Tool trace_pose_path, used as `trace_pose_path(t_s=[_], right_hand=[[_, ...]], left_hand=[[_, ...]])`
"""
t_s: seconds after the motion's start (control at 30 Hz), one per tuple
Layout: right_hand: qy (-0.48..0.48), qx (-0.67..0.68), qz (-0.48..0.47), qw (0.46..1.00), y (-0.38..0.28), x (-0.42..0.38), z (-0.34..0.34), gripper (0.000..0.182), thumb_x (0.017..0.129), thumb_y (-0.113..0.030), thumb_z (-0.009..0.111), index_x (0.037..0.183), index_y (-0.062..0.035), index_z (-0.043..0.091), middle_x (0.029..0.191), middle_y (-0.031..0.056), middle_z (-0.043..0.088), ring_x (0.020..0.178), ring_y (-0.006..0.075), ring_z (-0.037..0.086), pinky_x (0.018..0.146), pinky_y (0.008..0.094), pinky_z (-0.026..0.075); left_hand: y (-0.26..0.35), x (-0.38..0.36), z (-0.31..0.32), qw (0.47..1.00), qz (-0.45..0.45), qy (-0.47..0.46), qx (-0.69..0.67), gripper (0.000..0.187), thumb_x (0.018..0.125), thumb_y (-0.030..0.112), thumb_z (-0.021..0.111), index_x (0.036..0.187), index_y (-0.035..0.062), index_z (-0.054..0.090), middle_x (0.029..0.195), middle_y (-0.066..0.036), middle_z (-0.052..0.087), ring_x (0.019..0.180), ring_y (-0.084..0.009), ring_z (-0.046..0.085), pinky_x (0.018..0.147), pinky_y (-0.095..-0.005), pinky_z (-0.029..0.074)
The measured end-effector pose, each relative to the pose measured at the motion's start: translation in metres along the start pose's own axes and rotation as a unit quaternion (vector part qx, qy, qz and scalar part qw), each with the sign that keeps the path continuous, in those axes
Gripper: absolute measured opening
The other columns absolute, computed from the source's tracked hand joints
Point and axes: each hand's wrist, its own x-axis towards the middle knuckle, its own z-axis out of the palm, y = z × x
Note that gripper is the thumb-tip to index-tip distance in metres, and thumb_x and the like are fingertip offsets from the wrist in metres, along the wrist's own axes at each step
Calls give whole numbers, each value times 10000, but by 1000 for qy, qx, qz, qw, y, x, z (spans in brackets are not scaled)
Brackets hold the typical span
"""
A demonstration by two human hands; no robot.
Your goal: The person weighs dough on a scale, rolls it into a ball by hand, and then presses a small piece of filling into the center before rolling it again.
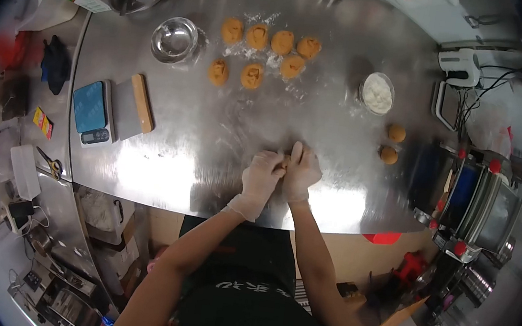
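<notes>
Both my hands wear clear gloves and meet above the front of the steel table. My left hand [262, 175] has its fingers curled around a small piece of brown dough [285, 162]. On the other side of that piece, my right hand [303, 168] pinches it; the fingers hide most of it. Farther back lie several orange-brown dough pieces with folded tops, such as one piece [251, 76], with white flour around them. To the right stands a bowl of white powder [378, 93], and two smooth dough balls [389, 155] [397, 133] lie nearer the right edge.
A metal bowl [174, 40] stands at the back left. On the left are a digital scale [90, 109] and a wooden-handled scraper [142, 103]. Scissors [51, 164] lie beyond the table's left edge. A roller machine [478, 209] and a hand mixer [460, 66] are at the right.
</notes>
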Motion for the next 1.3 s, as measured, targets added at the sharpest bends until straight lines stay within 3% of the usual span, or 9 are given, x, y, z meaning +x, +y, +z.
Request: trace_pose_path(t_s=[0.07, 0.27, 0.37, 0.47, 0.7, 0.8, 0.93, 1.0, 1.3], right_hand=[[-64, 144, 209, 965, 9, -17, 2, 234, 986, -262, 592, 847, -85, 658, 774, 111, 655, 623, 314, 607, 529, 433, 481], [-4, -59, -48, 997, 7, -24, -1, 163, 980, -253, 617, 1060, -115, 652, 968, 85, 690, 796, 296, 662, 623, 425, 520], [5, -5, -24, 1000, 9, -22, -12, 176, 990, -254, 615, 1076, -107, 660, 996, 106, 697, 873, 308, 670, 706, 430, 531], [-10, 135, 141, 981, 8, -24, -17, 215, 1006, -279, 610, 1087, -92, 678, 1039, 132, 706, 924, 330, 676, 762, 430, 541], [-34, 133, 203, 970, 5, -29, -25, 212, 1000, -258, 626, 1109, -84, 681, 1043, 149, 710, 915, 350, 681, 774, 432, 545], [64, 2, 45, 997, 2, -43, -4, 181, 962, -192, 653, 1123, -109, 659, 973, 135, 693, 861, 338, 671, 725, 445, 537], [70, -37, 23, 997, 1, -44, 4, 152, 951, -181, 659, 1083, -106, 650, 900, 126, 681, 817, 342, 661, 692, 431, 532], [51, 30, 155, 986, 2, -47, 1, 136, 985, -211, 630, 1041, -89, 653, 833, 117, 668, 745, 311, 643, 657, 405, 518], [9, 440, 497, 748, -30, -53, -29, 243, 1041, -258, 572, 1015, -33, 661, 791, 125, 670, 706, 248, 637, 656, 388, 519]], left_hand=[[4, -6, -8, 992, 71, -76, 73, 297, 816, 117, 687, 1112, 131, 675, 1072, -58, 661, 1034, -240, 637, 779, -381, 561], [-32, -38, -2, 957, 261, -69, 107, 293, 864, 138, 599, 1150, 118, 661, 1184, -74, 627, 1123, -281, 599, 867, -407, 552], [-23, -16, -11, 959, 137, -234, 84, 412, 841, 136, 645, 1249, 96, 602, 1215, -107, 602, 1136, -309, 582, 901, -405, 546], [25, 17, -30, 988, 88, -106, 76, 406, 823, 146, 694, 1218, 86, 622, 1138, -112, 626, 1096, -332, 594, 908, -418, 547], [49, 31, -33, 840, 98, -472, 249, 340, 906, 93, 589, 1232, -3, 599, 1152, -175, 613, 1186, -335, 574, 954, -425, 542], [-14, -8, -32, 895, 373, -210, 127, 279, 931, 54, 514, 1168, -66, 597, 1146, -198, 612, 1192, -325, 576, 948, -419, 551], [-21, -12, -34, 915, 266, -264, 148, 344, 915, 65, 551, 1229, -75, 565, 1198, -183, 588, 1194, -322, 565, 950, -411, 542], [-11, 5, -32, 899, 150, -385, 146, 428, 921, 72, 570, 1342, 1, 536, 1240, -140, 572, 1158, -323, 573, 947, -416, 525], [5, 51, -60, 819, 317, -436, 200, 419, 850, 130, 627, 1268, 94, 629, 1129, -29, 653, 1059, -253, 601, 933, -406, 528]])
